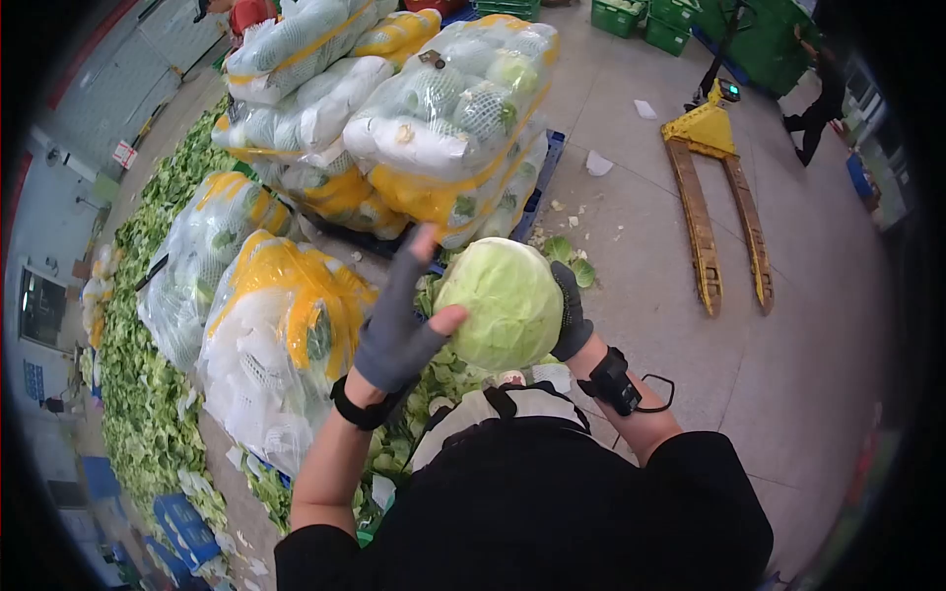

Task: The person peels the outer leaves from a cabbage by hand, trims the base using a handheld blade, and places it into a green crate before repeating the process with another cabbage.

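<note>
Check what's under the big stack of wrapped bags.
A blue pallet shows along the right edge and partly at the near side, under the wrapped bags. The bags cover most of its top.

Grey tiled floor [631,197], yellow pallet jack [708,128], green crates [670,25], pale wall [59,187], dark-paned window [43,307] at left

Black top [552,502], grey gloves [394,335] and black wristbands [360,405].
</note>
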Tool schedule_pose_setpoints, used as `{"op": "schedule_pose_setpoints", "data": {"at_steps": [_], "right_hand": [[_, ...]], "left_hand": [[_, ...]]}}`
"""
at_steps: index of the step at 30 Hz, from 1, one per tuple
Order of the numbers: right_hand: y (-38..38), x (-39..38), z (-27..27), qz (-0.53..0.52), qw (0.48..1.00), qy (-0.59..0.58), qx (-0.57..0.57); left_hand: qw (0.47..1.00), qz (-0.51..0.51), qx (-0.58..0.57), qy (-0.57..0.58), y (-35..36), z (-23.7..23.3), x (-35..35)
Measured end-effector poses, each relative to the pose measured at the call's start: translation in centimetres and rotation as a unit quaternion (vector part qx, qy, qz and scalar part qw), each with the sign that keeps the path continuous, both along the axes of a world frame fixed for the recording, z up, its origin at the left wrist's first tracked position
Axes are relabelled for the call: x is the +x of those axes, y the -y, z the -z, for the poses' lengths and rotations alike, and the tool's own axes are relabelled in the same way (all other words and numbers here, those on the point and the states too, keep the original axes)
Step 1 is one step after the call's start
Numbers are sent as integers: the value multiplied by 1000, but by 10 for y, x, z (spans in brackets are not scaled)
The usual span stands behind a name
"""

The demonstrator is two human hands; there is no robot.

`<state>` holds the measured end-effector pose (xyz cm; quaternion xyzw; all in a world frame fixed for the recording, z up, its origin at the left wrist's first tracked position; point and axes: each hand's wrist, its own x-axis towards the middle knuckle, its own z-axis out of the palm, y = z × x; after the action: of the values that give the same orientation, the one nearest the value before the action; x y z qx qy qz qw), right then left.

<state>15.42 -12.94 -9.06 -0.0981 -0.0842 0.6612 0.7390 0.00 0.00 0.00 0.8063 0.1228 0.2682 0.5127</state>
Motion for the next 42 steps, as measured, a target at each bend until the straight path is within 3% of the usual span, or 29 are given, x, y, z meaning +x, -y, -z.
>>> {"op": "schedule_pose_setpoints", "data": {"at_steps": [2,3,5,6,8,10,12,16,21,23,24,26,27,30,32,33,35,37,39,41,42], "right_hand": [[0,-8,3,90,975,176,-98],[-5,8,7,95,975,183,-82],[-2,6,10,105,964,229,-85],[2,8,10,107,965,224,-87],[6,13,11,24,998,-9,-58],[10,15,15,11,998,-23,-60],[13,18,20,-2,998,-32,-62],[11,20,17,22,996,3,-86],[0,31,34,19,998,-29,-53],[-3,36,42,118,979,142,-86],[4,37,21,74,992,-38,-91],[1,43,27,101,990,-29,-96],[-1,45,28,126,987,-21,-101],[-7,51,23,120,989,23,-81],[-9,50,19,118,988,69,-70],[-8,50,14,77,993,71,-53],[-7,51,3,37,996,75,-31],[-2,49,-10,-19,999,49,-7],[-5,47,-13,-4,997,81,-1],[-14,50,-1,-7,998,-31,54],[-16,49,-5,14,996,-57,65]], "left_hand": [[998,11,54,-26,15,-13,3],[997,12,70,-17,16,-7,17],[966,-98,237,-33,28,0,11],[963,-125,240,-1,33,4,16],[959,-120,256,-2,36,10,16],[956,-117,269,-3,36,19,11],[923,-55,371,86,32,26,8],[944,-85,307,84,38,22,15],[968,-63,239,-48,33,26,22],[963,118,234,-68,34,29,7],[963,119,234,-67,35,33,1],[920,329,139,-162,36,43,-8],[920,328,139,-162,34,39,-6],[955,42,281,-81,33,8,11],[941,-7,333,-53,30,4,35],[941,-12,333,-52,24,6,45],[916,75,393,-34,13,12,59],[923,76,376,-27,14,4,63],[875,82,478,12,14,3,66],[853,92,512,34,20,7,64],[873,154,460,45,25,15,56]]}}
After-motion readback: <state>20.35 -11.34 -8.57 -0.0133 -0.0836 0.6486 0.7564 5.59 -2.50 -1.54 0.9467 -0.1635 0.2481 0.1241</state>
